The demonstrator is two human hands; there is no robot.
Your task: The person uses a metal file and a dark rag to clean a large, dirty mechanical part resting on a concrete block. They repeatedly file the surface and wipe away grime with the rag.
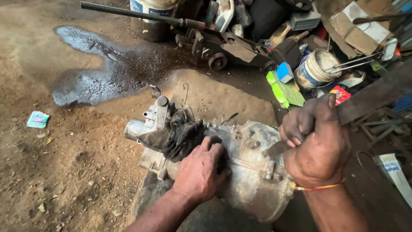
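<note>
Lying on the dirt floor, left of everything, is a dark oil puddle (98, 73). The grey gearbox casing (249, 172) sits in the middle, a black rag (178, 135) on it. The left hand (201, 169) presses flat, open, on the casing. The right hand (315, 141) is closed around a flat metal bar (373, 96). The bar may slip, because the metal looks greasy.
</note>
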